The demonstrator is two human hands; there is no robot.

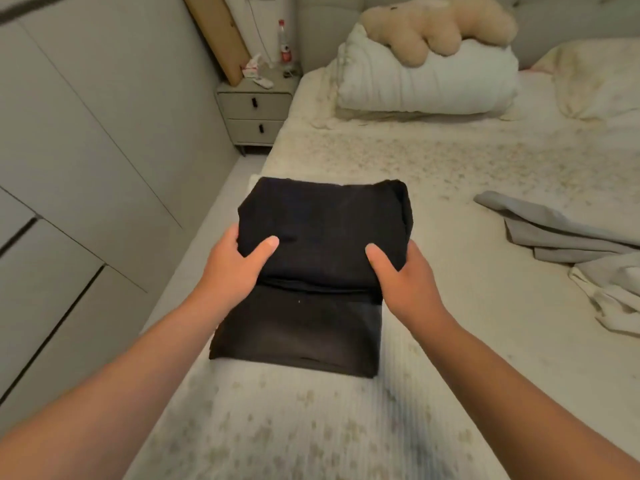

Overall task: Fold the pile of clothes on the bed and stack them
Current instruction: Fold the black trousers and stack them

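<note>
My left hand (pixel 231 263) and right hand (pixel 398 271) grip the near edge of the upper black garment (pixel 322 226), thumbs on top, fingers curled under and clamped on the cloth. It lies on a lower black fold (pixel 294 327) at the bed's (pixel 433 393) near left. I judge I should square its edges over the lower one, then press it flat. Farther right, a grey garment (pixel 554 230) and a white one (pixel 609 296) wait unfolded.
</note>
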